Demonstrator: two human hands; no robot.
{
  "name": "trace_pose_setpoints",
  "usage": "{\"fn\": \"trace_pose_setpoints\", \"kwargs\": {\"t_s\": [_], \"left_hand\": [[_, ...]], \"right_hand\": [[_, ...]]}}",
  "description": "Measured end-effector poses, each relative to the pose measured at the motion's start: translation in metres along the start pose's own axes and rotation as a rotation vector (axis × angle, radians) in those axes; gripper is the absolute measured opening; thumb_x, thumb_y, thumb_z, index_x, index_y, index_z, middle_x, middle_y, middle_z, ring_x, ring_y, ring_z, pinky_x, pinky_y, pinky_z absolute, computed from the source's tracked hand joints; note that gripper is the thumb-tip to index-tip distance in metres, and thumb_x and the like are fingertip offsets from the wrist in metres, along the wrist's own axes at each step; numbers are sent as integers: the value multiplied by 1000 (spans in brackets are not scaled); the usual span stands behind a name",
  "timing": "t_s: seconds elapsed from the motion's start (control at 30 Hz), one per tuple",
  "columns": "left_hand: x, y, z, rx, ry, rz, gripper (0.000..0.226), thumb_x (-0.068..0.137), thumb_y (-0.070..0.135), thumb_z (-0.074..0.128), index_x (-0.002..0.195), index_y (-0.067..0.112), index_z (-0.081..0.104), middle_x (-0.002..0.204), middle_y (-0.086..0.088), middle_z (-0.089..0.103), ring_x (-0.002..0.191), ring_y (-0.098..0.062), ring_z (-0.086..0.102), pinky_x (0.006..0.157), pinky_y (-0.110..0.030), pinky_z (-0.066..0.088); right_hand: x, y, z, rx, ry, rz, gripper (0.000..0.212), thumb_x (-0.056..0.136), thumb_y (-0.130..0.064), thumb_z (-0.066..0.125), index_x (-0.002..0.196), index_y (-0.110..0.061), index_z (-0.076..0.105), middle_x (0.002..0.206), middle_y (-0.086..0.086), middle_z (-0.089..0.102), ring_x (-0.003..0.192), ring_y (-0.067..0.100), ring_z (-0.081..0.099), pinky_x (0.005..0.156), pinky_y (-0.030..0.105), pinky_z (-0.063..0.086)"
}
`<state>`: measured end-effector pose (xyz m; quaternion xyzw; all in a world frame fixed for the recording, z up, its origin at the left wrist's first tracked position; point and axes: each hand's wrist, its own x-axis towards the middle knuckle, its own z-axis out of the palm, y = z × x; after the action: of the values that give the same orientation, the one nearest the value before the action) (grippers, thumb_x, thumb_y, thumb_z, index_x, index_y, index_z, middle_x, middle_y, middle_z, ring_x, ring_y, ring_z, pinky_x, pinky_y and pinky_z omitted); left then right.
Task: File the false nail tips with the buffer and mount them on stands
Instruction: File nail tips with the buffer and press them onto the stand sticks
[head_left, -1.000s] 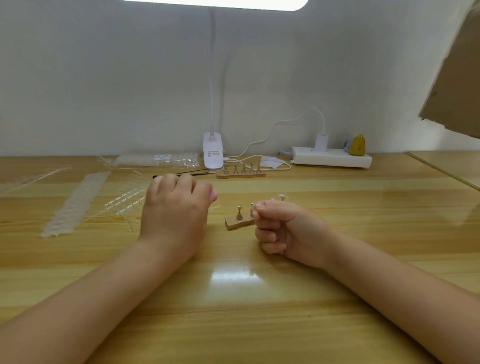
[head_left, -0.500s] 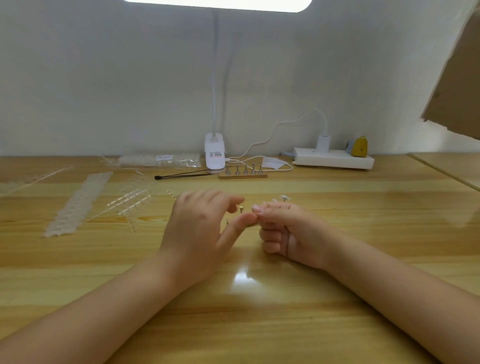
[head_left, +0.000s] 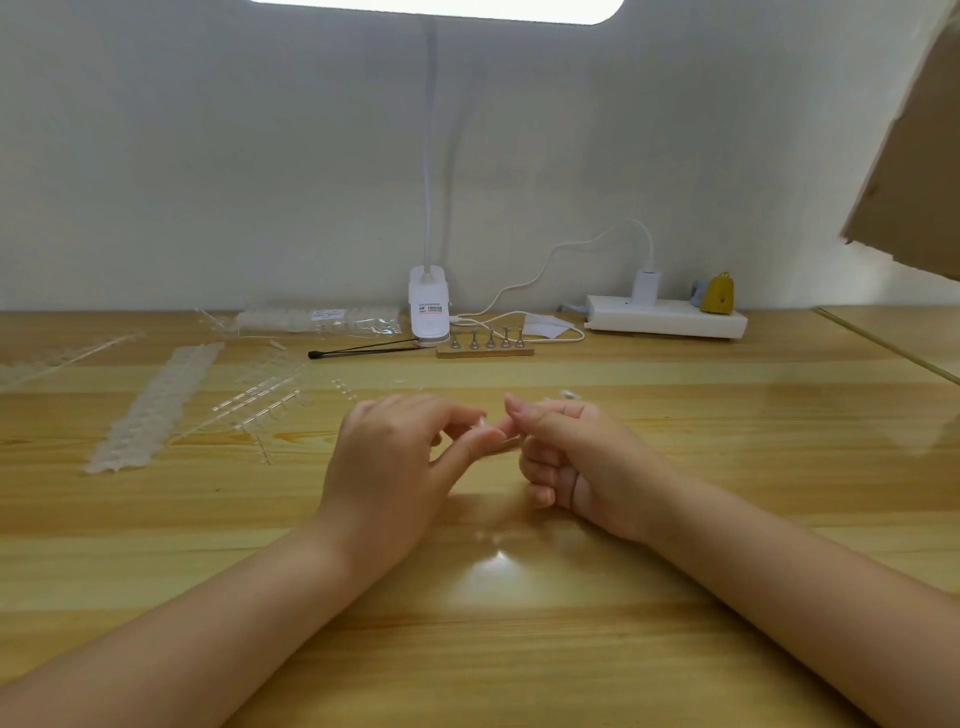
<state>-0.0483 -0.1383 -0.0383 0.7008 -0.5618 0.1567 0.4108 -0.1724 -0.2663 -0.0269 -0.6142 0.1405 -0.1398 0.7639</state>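
Observation:
My left hand (head_left: 395, 457) and my right hand (head_left: 576, 457) meet at the middle of the wooden table (head_left: 519, 623). The left thumb reaches over to the right forefinger, and the left forefinger curls down close to it. Whether a clear nail tip sits between them I cannot tell. My right hand is curled, thumb and forefinger pinched at the small wooden stand, which the fingers now hide. A longer wooden stand (head_left: 485, 352) with several bare metal pegs lies further back. One loose clear nail tip (head_left: 569, 395) lies just behind my right hand. No buffer shows.
Strips of clear nail tips (head_left: 156, 405) and empty clear sprues (head_left: 260, 400) lie at the left. At the back are a bag of tips (head_left: 317, 319), a thin black tool (head_left: 363, 349), a clip lamp base (head_left: 428, 312) and a power strip (head_left: 665, 317). Cardboard (head_left: 914, 156) hangs top right.
My left hand moved right from a closed fist beside the small stand, opened its fingers, and now touches my right hand, covering the stand. My right hand stayed in place.

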Motion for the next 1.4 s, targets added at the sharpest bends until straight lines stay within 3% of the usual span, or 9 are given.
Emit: {"fn": "trace_pose_setpoints", "kwargs": {"t_s": [0.2, 0.3, 0.37, 0.47, 0.77, 1.0, 1.07, 1.2, 1.4], "left_hand": [[0, -8, 1, 181, -18, -109, 20, 84, 49, 62, 85, 29, 64, 71, 21, 53, 76, -13, 57, 78, -33, 31], [-1, -9, 5, 236, -88, -121, 25, 85, 55, 54, 90, 31, 61, 77, 15, 59, 84, -15, 55, 80, -31, 29], [-2, -10, 7, 239, -103, -110, 27, 86, 55, 52, 92, 30, 60, 82, 12, 64, 86, -15, 56, 82, -31, 30], [-2, -9, 8, 237, -99, -82, 26, 87, 53, 54, 93, 28, 61, 85, 12, 67, 88, -15, 58, 87, -31, 30], [-2, -5, 10, 181, -86, 19, 28, 85, 50, 62, 84, 22, 65, 77, 10, 70, 77, -16, 64, 81, -30, 32], [-3, -5, 10, 176, -101, 50, 33, 84, 54, 57, 83, 22, 66, 76, 10, 70, 75, -16, 65, 81, -34, 37], [-3, -6, 11, 177, -91, 49, 26, 84, 48, 63, 83, 23, 65, 75, 11, 70, 75, -16, 64, 81, -33, 35], [-2, -5, 8, 158, -17, 37, 37, 84, 57, 46, 84, 26, 66, 75, 21, 61, 73, -11, 59, 79, -31, 33], [0, -2, 3, 31, 130, 81, 32, 83, 53, 53, 89, 26, 70, 82, 27, 59, 77, -7, 60, 81, -32, 35]], "right_hand": [[4, 11, -9, -827, 426, -358, 17, 85, -21, 65, 72, -13, 73, 47, -12, 46, 46, 3, 41, 53, 21, 35], [4, 15, -13, -1193, 464, -448, 13, 85, -27, 65, 74, -22, 70, 45, -16, 40, 49, 2, 43, 62, 17, 39], [5, 17, -14, -1314, 499, -448, 13, 86, -34, 63, 80, -26, 72, 48, -20, 38, 60, 1, 49, 58, 6, 29], [9, 19, -13, -1401, 541, -465, 18, 89, -38, 60, 87, -27, 74, 61, -16, 57, 89, 17, 64, 56, 16, 28], [13, 15, -15, -1429, 556, -347, 25, 92, -45, 55, 99, -29, 74, 87, -4, 71, 85, 20, 63, 66, 31, 48], [15, 13, -19, -1313, 555, -312, 18, 89, -40, 63, 93, -27, 74, 78, -8, 65, 83, 16, 61, 66, 30, 46], [14, 14, -18, -1304, 549, -333, 15, 88, -36, 64, 91, -26, 74, 68, -12, 55, 78, 15, 59, 63, 29, 44], [11, 13, -16, -1166, 507, -467, 5, 84, -26, 66, 83, -24, 71, 58, -13, 52, 61, 7, 49, 58, 28, 40], [3, 15, -4, -966, 378, -638, 6, 86, -9, 67, 81, -14, 66, 66, -16, 57, 60, 3, 54, 59, 10, 38]]}}
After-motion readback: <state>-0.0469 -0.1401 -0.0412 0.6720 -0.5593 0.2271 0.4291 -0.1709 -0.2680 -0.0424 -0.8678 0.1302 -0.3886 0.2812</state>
